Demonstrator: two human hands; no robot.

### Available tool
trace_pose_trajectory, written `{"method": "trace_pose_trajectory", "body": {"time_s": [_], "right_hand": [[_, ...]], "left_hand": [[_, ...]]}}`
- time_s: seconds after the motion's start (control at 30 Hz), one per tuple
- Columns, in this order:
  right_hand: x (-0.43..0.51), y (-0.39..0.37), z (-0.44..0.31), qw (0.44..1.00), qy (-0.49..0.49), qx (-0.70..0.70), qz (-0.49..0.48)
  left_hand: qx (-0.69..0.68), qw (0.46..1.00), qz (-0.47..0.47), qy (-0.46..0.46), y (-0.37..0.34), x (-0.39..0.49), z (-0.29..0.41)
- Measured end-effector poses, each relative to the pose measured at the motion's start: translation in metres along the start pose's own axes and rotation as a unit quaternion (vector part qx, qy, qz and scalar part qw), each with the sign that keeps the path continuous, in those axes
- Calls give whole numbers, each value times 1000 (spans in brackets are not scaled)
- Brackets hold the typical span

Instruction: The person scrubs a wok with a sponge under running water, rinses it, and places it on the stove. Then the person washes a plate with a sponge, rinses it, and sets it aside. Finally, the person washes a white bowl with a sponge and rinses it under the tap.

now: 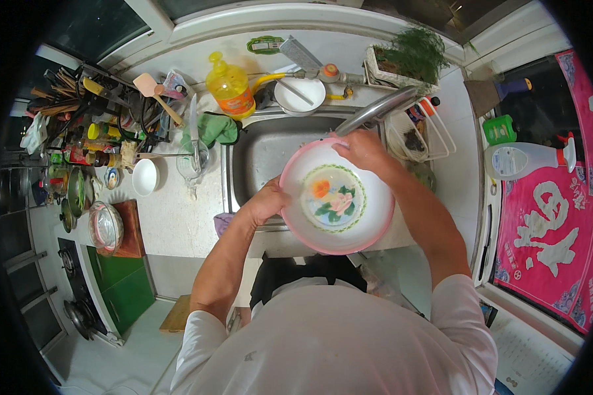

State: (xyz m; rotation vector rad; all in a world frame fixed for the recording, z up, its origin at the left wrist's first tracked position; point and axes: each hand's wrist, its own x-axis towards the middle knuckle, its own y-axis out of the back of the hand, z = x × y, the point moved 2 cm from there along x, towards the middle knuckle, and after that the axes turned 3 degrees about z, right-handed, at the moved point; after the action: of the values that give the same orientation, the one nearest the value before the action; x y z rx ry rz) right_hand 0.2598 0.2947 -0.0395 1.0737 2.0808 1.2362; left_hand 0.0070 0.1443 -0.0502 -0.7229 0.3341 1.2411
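My left hand [269,200] grips the left rim of a white enamel-look basin [373,217] with a pink edge and flowers in its bottom. On the basin's upper right rim my right hand [363,148] is closed, just under the spout of a metal faucet [375,111]. The basin is held over the right part and front edge of a stainless steel sink [257,153]. Whether there is water in the basin is hard to tell. Behind the sink stands a white bowl [299,94] with a utensil lying across it.
Left of the sink are a yellow soap pump bottle [230,89], a green cloth [217,129], a knife [194,123] over a glass bowl [185,165] and a small white bowl [146,177]. A purple cloth [222,223] lies by the sink's front left corner. At right stands a white wire rack [442,131].
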Motion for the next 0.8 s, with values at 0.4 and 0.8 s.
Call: {"method": "trace_pose_trajectory", "body": {"time_s": [0.4, 0.8], "right_hand": [[7, -10, -16, 993, -15, 84, -83], [0, -9, -13, 997, 46, 60, 13]], "left_hand": [[-3, 1000, 8, -13, -11, 8, -1], [30, 999, 19, -37, -9, 4, 13]]}}
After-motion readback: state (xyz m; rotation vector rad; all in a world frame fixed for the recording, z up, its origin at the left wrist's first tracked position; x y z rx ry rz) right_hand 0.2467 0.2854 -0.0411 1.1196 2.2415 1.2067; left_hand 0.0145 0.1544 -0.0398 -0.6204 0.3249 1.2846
